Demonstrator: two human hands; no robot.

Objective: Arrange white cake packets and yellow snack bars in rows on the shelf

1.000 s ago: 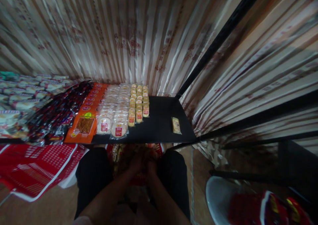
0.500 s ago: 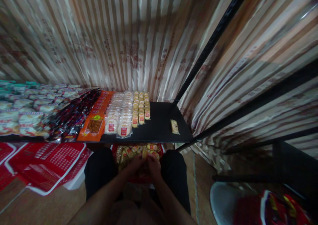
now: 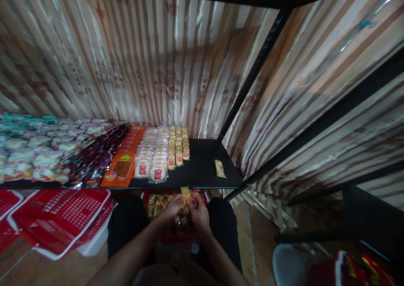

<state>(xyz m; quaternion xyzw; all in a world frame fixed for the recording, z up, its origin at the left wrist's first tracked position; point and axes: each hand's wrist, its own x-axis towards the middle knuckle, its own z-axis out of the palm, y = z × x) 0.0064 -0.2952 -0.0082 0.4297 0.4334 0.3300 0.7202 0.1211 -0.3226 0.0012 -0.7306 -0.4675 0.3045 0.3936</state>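
Note:
Between my two hands is a small yellow wrapped snack pack, held up just in front of the shelf edge. My left hand pinches its left side and my right hand grips its right side. Below them, a red basket between my knees holds several similar yellow snack packs. On the black shelf, rows of yellow snack packs stand beside round rice cracker packs. A single snack pack lies apart on the right.
Left along the shelf are an orange snack bag, dark shiny packets and white bags. Red baskets sit on the floor at left. Black posts and a striped curtain bound the shelf. A pale stool stands at right.
Both hands have risen slightly out of the basket, lifting a yellow snack pack toward the shelf edge. The camera view has tilted up a little.

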